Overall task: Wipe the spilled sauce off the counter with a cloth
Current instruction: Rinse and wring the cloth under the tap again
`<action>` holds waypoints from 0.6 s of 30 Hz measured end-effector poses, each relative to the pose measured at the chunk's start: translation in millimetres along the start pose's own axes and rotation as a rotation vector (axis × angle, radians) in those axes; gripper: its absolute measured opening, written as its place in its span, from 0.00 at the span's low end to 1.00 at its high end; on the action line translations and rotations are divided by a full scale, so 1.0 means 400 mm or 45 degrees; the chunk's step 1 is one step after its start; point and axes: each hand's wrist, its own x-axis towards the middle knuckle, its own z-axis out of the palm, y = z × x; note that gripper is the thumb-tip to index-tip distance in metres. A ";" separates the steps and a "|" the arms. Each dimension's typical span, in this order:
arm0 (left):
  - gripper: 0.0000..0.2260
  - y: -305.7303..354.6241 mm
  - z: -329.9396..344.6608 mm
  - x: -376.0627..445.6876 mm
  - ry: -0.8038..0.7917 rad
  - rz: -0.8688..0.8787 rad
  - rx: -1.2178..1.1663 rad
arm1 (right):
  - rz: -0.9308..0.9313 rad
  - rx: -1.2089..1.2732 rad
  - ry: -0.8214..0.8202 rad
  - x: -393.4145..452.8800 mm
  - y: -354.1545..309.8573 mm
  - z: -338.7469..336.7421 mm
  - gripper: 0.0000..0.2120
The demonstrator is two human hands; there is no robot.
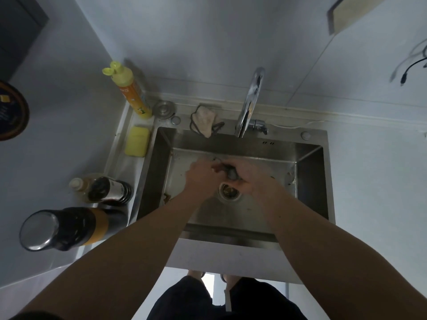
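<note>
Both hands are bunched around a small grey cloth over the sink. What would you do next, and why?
Probably lift the wrung grey cloth out of the sink toward the counter. Both the left hand and right hand grip it above the drain, and the faucet shows no running water.

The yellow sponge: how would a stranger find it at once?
Start at the steel sink. On the ledge by its far left corner lies the flat rectangular yellow sponge, before the tall orange dish-soap bottle. Unlike the bottles, it lies flat.

Both hands over sink (309, 155): left hand (203, 179) and right hand (248, 179) grip grey cloth (231, 173) above drain (230, 191); faucet (250, 100) behind.
</note>
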 end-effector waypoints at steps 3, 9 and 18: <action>0.20 -0.038 -0.018 0.001 0.102 -0.157 -0.288 | -0.042 0.143 0.151 0.016 -0.015 -0.037 0.09; 0.15 -0.090 -0.035 -0.010 0.190 -0.234 -0.418 | -0.042 -0.159 0.245 0.012 -0.008 -0.070 0.23; 0.16 -0.109 -0.004 -0.011 0.206 -0.238 -0.492 | -0.184 -0.331 0.643 0.041 0.024 -0.051 0.11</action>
